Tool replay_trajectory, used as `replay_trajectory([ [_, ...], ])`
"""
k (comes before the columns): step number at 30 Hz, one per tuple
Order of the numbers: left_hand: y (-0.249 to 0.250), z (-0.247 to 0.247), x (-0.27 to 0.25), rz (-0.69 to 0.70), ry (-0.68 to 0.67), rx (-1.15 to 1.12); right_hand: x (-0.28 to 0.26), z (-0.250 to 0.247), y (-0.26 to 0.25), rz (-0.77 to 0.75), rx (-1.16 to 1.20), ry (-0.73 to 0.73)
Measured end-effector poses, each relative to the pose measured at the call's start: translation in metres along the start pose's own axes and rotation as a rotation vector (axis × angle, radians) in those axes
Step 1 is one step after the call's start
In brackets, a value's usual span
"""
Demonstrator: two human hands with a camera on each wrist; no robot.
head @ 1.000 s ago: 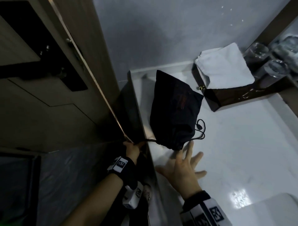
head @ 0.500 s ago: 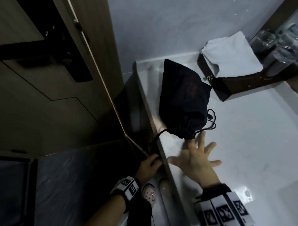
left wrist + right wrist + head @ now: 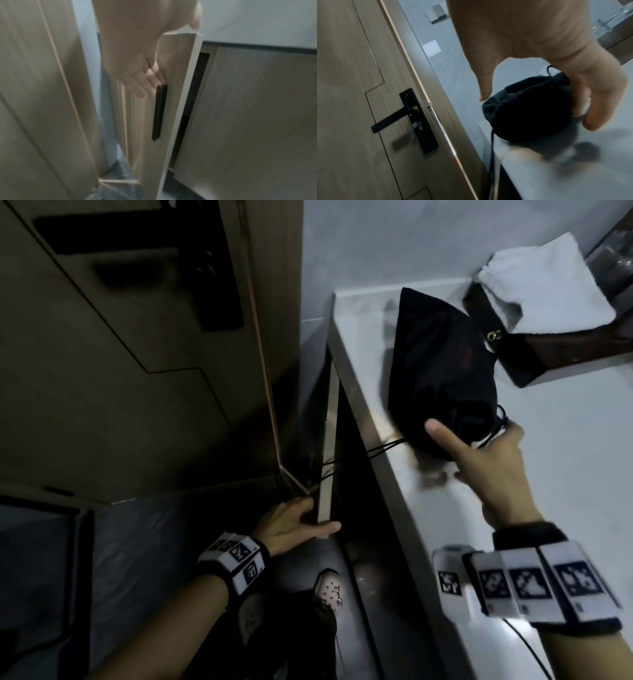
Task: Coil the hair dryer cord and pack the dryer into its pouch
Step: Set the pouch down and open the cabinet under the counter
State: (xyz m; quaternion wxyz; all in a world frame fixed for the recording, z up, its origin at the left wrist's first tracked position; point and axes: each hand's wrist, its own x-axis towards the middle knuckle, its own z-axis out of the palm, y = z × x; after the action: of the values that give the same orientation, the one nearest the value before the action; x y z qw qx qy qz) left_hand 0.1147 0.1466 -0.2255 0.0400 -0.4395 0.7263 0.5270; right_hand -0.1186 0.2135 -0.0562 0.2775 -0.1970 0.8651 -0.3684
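A black drawstring pouch lies bulging on the white counter, its gathered mouth toward me. My right hand grips that mouth end, thumb on the left side, fingers curled round the right. A thin black cord leaves the pouch mouth, crosses the counter's left edge and drops into the dark cabinet opening. The dryer itself is hidden. My left hand holds the top corner of the open cabinet door, thumb over the edge, fingers on its face above a black handle.
A folded white towel lies on a dark wooden tray at the counter's back right, with glasses behind it. A wooden room door with a black lever handle stands close on the left. My shoe shows below.
My right hand has moved forward off the counter top and closed round the pouch's mouth. My left hand has gone from beside the cord to the cabinet door's top corner.
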Motion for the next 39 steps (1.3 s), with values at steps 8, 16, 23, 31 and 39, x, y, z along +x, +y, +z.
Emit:
replay_trajectory([
  [8,-0.066,-0.105,-0.025,-0.218,0.093,-0.044,0.024,0.045,-0.041,0.211,-0.279,0.169],
  [16,-0.089,-0.181,-0.015,-0.133,0.368,0.09,0.0,0.076,-0.029,0.161,0.1,0.07],
  [23,-0.053,-0.165,0.0,-0.052,0.467,0.612,-0.084,0.159,0.01,0.101,0.726,-0.231],
  [31,-0.028,-0.141,0.034,0.054,0.695,0.709,-0.053,0.233,0.152,0.448,0.471,-0.183],
  [39,-0.028,-0.098,0.085,-0.002,0.929,1.013,0.072,0.303,0.221,0.552,0.035,-0.029],
])
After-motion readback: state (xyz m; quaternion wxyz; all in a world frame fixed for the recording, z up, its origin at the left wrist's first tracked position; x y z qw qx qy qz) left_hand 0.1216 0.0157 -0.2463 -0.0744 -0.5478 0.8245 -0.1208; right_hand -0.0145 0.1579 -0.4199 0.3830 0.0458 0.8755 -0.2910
